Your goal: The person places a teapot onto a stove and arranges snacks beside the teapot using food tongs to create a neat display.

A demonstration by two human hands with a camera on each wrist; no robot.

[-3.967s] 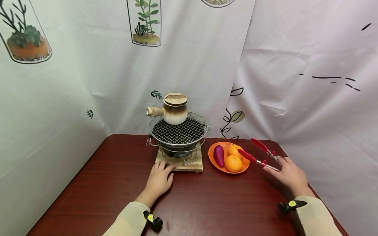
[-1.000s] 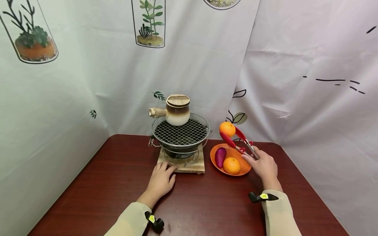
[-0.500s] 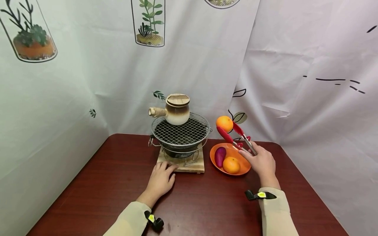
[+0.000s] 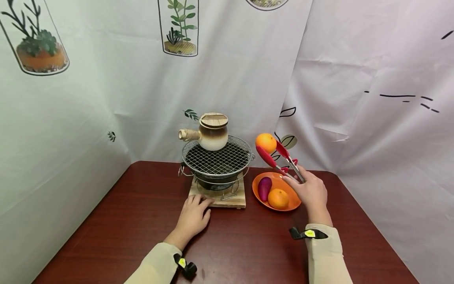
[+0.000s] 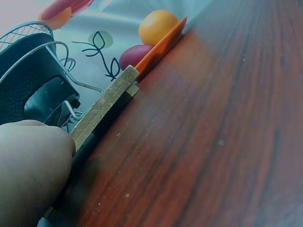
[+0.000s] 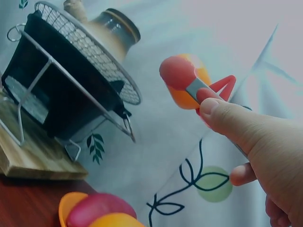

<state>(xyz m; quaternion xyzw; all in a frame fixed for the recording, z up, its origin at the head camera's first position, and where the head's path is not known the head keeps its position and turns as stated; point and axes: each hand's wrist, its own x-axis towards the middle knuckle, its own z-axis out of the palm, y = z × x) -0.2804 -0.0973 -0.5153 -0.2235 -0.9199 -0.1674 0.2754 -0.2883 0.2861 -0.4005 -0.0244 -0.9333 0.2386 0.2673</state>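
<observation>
My right hand (image 4: 309, 190) grips red-tipped metal tongs (image 4: 296, 170), which pinch an orange (image 4: 266, 142) in the air, right of the grill's rim. Below it, an orange plate (image 4: 294, 200) bears a second orange (image 4: 278, 198) and a purple eggplant-shaped vegetable (image 4: 264, 188). My left hand (image 4: 193, 217) rests with relaxed fingers at the front left edge of a wooden board (image 4: 232, 202). On that board stands a round tabletop grill (image 4: 216, 182) with a wire mesh top (image 4: 227, 163). In the right wrist view, the tongs' red tip (image 6: 177, 72) covers part of the held orange.
A brown-and-cream pot (image 4: 214, 138) with a wooden lid and a side handle sits at the back of the mesh. Wire handles stick out from the grill's sides. White printed cloth (image 4: 241, 79) hangs behind the dark red table (image 4: 142, 205).
The right hand reached the plate with the tongs and lifted one orange from it. Over the last second the orange moves up and left towards the grill. The left hand stays put.
</observation>
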